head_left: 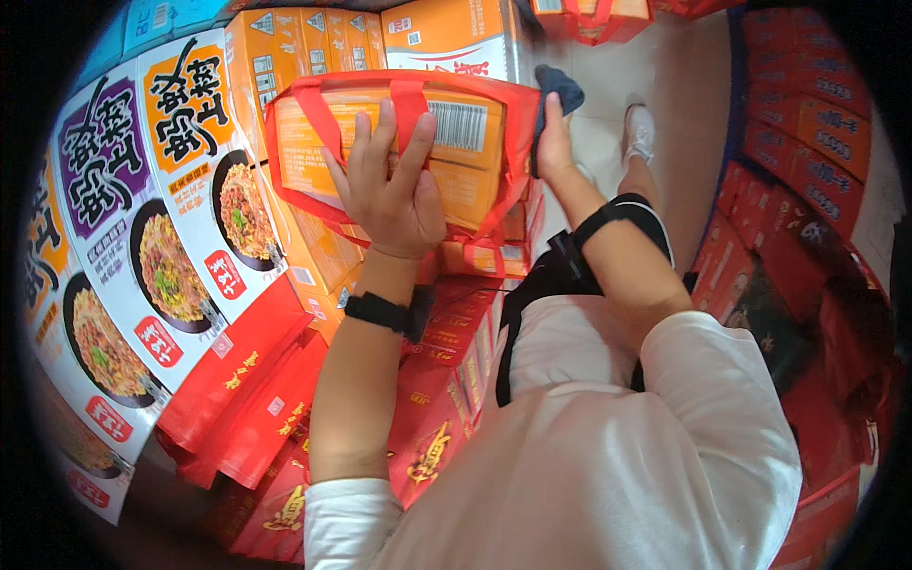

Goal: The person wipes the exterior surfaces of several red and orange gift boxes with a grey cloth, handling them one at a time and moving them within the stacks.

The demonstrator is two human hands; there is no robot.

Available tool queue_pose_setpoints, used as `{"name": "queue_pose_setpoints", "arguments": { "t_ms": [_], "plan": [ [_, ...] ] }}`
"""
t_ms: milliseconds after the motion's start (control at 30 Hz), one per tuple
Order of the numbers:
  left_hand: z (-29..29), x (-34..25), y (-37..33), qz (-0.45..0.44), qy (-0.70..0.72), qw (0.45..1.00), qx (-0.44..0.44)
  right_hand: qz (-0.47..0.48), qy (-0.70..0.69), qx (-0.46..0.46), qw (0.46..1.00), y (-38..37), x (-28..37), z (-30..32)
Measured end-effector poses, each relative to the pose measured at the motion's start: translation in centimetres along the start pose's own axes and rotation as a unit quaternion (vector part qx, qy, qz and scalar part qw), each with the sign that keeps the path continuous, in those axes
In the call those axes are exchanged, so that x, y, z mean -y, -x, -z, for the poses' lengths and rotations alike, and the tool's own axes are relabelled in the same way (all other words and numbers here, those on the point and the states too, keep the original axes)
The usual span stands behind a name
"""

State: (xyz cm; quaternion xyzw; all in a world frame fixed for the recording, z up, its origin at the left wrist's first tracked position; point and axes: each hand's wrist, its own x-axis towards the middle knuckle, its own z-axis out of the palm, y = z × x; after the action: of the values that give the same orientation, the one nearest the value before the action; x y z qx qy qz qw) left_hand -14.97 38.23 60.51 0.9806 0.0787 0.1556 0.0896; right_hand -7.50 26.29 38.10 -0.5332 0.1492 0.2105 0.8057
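Observation:
A clear carry bag with red edging (518,104) lies on top of stacked orange boxes, with orange packs (465,185) inside it. My left hand (394,195) lies on the bag's upper face with its fingers spread, over the packs and beside a red strap (408,100). At the bag's right side my right hand (554,142) holds a dark blue cloth (560,90) against the red edge. Some of the right hand's fingers are hidden by the cloth.
White cartons with noodle pictures (161,256) stand at the left. Orange boxes (313,43) are stacked behind the bag, and red gift bags (237,408) hang below. Red boxes (803,142) line the right side. Another red-edged bag (594,24) stands at the far end.

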Motion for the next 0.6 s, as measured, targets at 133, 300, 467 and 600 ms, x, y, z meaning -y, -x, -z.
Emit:
{"name": "queue_pose_setpoints", "arguments": {
  "t_ms": [133, 300, 467, 600],
  "plan": [
    [0.3, -0.1, 0.5, 0.013, 0.024, 1.000, 0.016, -0.174, -0.108, -0.082, 0.975, -4.0, -7.1, 2.3],
    [0.5, 0.9, 1.1, -0.001, -0.022, 1.000, 0.013, -0.296, -0.048, -0.204, 0.932, -2.4, -6.2, -0.9],
    [-0.4, -0.7, -0.4, -0.021, 0.006, 1.000, 0.003, -0.371, -0.145, -0.079, 0.914, 2.6, -1.8, 1.5],
    [0.8, 0.0, 0.0, 0.002, -0.023, 1.000, 0.015, -0.383, -0.101, 0.033, 0.918, 9.8, 12.2, -4.6]
  ]
}}
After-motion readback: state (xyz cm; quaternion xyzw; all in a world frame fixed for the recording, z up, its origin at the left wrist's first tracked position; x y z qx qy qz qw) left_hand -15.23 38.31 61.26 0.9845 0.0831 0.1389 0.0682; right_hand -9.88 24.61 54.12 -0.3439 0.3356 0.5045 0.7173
